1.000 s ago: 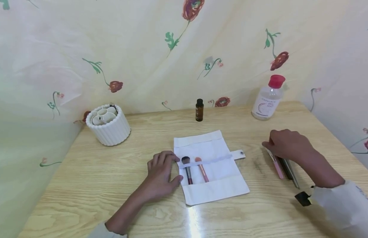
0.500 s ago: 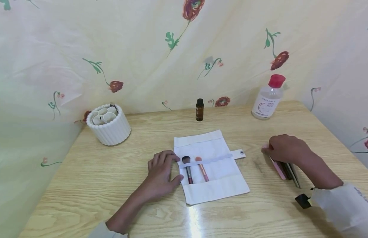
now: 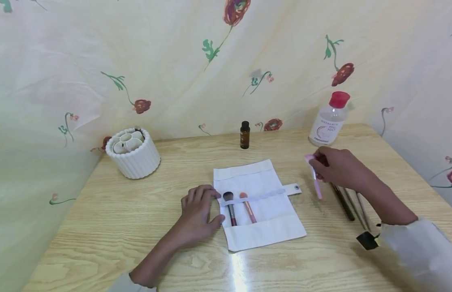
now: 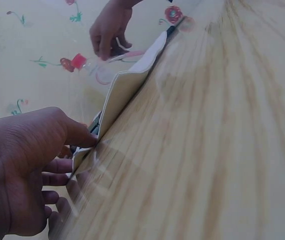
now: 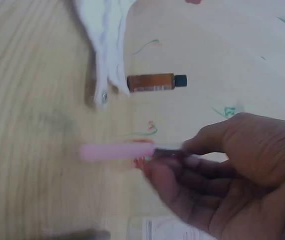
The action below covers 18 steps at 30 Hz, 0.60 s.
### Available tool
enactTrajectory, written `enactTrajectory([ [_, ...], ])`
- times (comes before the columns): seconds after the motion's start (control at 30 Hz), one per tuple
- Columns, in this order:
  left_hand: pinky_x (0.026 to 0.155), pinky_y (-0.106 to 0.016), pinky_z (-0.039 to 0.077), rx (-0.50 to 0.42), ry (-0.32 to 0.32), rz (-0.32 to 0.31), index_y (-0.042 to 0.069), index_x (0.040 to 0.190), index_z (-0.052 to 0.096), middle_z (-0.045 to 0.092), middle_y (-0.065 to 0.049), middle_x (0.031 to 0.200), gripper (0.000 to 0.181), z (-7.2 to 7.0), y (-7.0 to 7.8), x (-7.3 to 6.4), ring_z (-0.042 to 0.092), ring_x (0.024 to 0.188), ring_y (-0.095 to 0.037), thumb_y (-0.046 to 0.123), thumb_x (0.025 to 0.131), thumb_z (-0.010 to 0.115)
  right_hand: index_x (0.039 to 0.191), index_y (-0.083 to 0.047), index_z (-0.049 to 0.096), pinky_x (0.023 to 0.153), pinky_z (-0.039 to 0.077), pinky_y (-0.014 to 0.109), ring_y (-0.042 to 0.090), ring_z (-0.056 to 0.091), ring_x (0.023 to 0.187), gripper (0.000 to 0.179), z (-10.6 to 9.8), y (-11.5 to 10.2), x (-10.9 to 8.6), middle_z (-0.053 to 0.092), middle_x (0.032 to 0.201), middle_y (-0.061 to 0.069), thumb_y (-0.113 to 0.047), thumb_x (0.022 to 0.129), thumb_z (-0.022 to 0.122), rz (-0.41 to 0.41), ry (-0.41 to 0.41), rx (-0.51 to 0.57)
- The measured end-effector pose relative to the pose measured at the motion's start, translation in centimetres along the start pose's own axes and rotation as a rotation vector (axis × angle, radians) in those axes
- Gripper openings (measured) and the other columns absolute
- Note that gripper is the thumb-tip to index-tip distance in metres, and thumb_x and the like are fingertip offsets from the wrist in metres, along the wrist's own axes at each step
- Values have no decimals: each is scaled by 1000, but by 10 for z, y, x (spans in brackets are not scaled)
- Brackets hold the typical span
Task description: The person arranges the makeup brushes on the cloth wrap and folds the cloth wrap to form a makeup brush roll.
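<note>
A white cloth brush roll (image 3: 266, 237) lies unrolled on the table. Two makeup brushes are tucked under its strap: a dark-headed brush (image 3: 231, 213) and a peach-headed brush (image 3: 249, 211). My left hand (image 3: 196, 213) rests at the roll's left edge, fingertips and thumb touching it. Right of the roll, my right hand (image 3: 341, 168) pinches a pink-handled makeup brush (image 3: 316, 184) above the table, its handle hanging downward; in the right wrist view the pink handle (image 5: 117, 151) points away from the fingertips. The brush's head is partly hidden by the fingers.
Several slim dark and grey brushes (image 3: 344, 205) lie below my right wrist. Toward the back stand a small brown bottle (image 3: 244, 136), a clear bottle with a red cap (image 3: 328, 123) and a white ribbed holder (image 3: 136, 160). A patterned cloth hangs behind the table.
My right hand has picked the pink-handled brush out of the group at the right and moved it up and to the left. The left hand and the roll stay in place.
</note>
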<state>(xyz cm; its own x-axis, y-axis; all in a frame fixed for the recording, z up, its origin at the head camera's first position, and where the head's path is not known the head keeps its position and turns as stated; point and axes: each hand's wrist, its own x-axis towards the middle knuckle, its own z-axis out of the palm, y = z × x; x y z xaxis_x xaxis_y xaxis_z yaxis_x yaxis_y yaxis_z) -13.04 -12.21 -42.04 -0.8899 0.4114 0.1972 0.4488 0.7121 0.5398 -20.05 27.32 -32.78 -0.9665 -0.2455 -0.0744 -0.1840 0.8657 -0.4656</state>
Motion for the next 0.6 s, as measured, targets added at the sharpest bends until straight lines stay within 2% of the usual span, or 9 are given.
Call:
enactTrajectory([
  [0.2,99,-50,21,-10,0,-3,11,130,52,38,-5,141,50,-1,0,-1,31,128,-27,29,88,74,114,0,59,66,57,37,20,69,75,24,13,-21,20,67,88,9,-21,102,59,-127,74,203],
  [0.37,99,-49,21,-7,1,-2,11,130,52,38,-5,141,50,0,-2,-1,31,129,-27,29,88,74,116,-4,59,74,58,43,21,71,79,23,33,-39,42,67,96,11,-21,101,61,-139,30,350],
  [0.6,99,-49,20,0,-6,8,11,130,51,38,-5,141,50,-1,-2,0,29,130,-27,31,89,73,114,-4,61,76,58,44,22,72,79,21,58,-59,61,68,95,12,-19,100,63,-179,-8,447],
])
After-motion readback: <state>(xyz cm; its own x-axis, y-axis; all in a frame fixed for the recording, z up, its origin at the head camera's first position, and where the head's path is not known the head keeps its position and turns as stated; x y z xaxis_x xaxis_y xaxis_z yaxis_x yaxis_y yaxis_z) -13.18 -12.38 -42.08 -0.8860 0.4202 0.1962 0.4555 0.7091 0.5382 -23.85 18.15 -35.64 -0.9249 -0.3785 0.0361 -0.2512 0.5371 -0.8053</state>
